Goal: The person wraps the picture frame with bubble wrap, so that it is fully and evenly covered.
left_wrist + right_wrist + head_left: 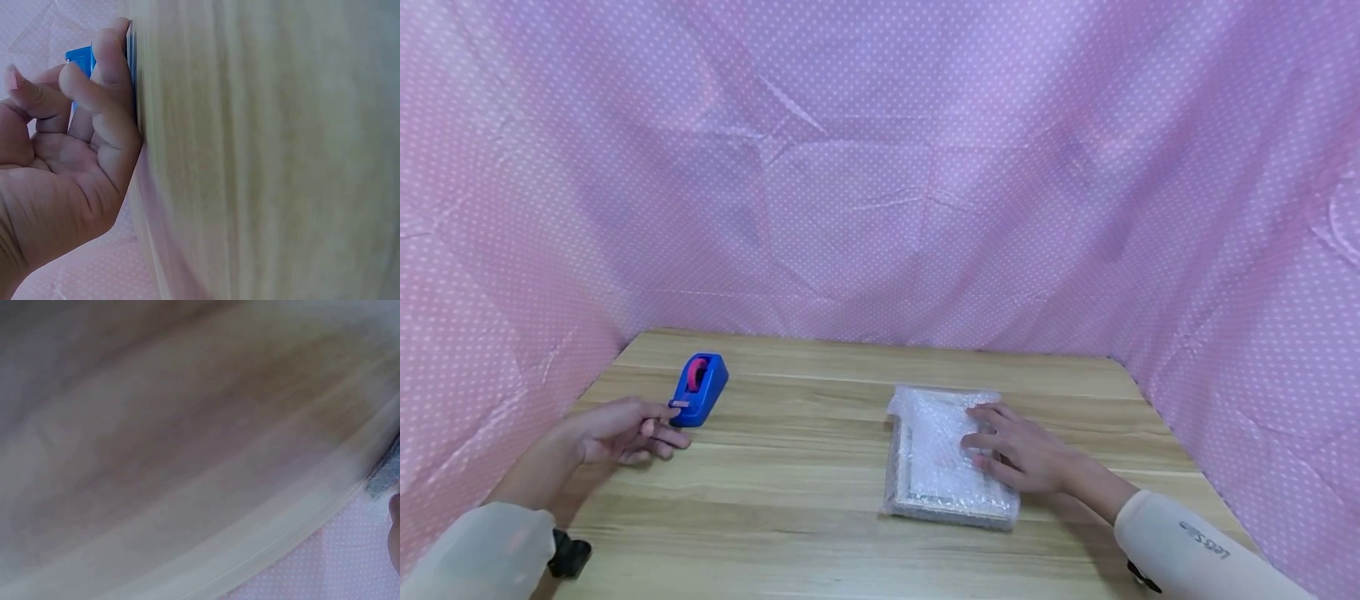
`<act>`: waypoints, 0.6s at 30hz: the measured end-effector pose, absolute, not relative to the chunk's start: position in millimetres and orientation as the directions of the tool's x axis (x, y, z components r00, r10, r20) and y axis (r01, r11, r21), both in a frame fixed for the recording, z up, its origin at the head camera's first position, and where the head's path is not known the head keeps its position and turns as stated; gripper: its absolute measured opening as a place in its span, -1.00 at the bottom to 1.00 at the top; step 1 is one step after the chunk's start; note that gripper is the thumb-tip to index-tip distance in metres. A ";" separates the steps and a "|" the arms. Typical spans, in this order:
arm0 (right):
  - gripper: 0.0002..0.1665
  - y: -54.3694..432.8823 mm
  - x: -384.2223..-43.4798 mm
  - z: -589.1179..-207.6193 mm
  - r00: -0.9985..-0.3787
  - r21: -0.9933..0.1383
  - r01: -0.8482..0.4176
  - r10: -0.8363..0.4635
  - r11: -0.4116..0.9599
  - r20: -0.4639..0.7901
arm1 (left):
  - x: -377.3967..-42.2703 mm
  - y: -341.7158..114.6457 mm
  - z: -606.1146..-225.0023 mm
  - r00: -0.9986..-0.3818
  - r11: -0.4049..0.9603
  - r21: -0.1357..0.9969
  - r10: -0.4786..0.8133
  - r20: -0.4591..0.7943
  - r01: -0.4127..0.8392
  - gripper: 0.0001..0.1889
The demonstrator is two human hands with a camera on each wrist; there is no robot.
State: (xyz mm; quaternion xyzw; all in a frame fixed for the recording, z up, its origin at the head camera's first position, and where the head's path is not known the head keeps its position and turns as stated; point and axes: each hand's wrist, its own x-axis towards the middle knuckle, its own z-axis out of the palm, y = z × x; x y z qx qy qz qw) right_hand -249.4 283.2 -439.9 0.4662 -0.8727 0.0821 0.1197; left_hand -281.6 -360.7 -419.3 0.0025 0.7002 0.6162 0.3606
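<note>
A blue tape dispenser (702, 400) with a pink tape roll (697, 374) stands on the left of the table. At its front end, a short pink strip (680, 404) shows by the cutting edge. My left hand (628, 431) reaches in from the left, a fingertip at that end and the other fingers loosely bent near the wood. In the left wrist view the dispenser (80, 57) is mostly behind the fingers. On the right, a flat rectangular package in clear bubble wrap (936, 467) lies on the table. My right hand (1026, 450) rests on its right side, fingers spread.
The light wood table (790, 500) carries both items, well apart. Pink dotted cloth (880, 208) hangs behind the table and along both sides. A black strap (568, 554) shows at the left wrist. The right wrist view shows mainly blurred tabletop.
</note>
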 end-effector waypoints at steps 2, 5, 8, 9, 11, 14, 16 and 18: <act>-0.68 282.9 -248.9 -440.3 -0.539 -0.035 -0.832 -0.792 0.553 0.286 | -282.5 -360.7 -419.7 -0.742 0.252 0.864 0.442 -0.504 -0.436 -0.69; -0.69 282.9 -248.7 -440.8 -0.541 -0.038 -0.831 -0.790 0.555 0.289 | -283.4 -359.1 -419.5 -0.742 0.280 0.857 0.430 -0.514 -0.432 -0.52; -0.68 283.4 -249.3 -441.3 -0.541 -0.038 -0.831 -0.789 0.555 0.292 | -283.1 -356.7 -418.7 -0.748 0.302 0.852 0.411 -0.521 -0.428 -0.48; -0.68 283.6 -249.6 -441.6 -0.539 -0.035 -0.832 -0.790 0.554 0.292 | -282.7 -356.1 -418.5 -0.749 0.309 0.850 0.406 -0.523 -0.427 -0.46; -0.68 284.0 -250.3 -441.9 -0.534 -0.030 -0.834 -0.793 0.551 0.293 | -282.2 -355.1 -418.3 -0.752 0.319 0.847 0.395 -0.527 -0.426 -0.44; -0.68 284.4 -250.9 -441.7 -0.531 -0.026 -0.836 -0.795 0.548 0.294 | -281.7 -354.3 -418.3 -0.755 0.333 0.841 0.381 -0.533 -0.426 -0.43; -0.68 284.7 -251.2 -441.8 -0.530 -0.025 -0.836 -0.795 0.548 0.295 | -281.5 -353.9 -418.2 -0.758 0.341 0.841 0.377 -0.532 -0.421 -0.43; -0.68 284.9 -251.3 -442.0 -0.531 -0.025 -0.835 -0.795 0.549 0.293 | -281.3 -353.4 -418.0 -0.759 0.348 0.839 0.372 -0.534 -0.419 -0.43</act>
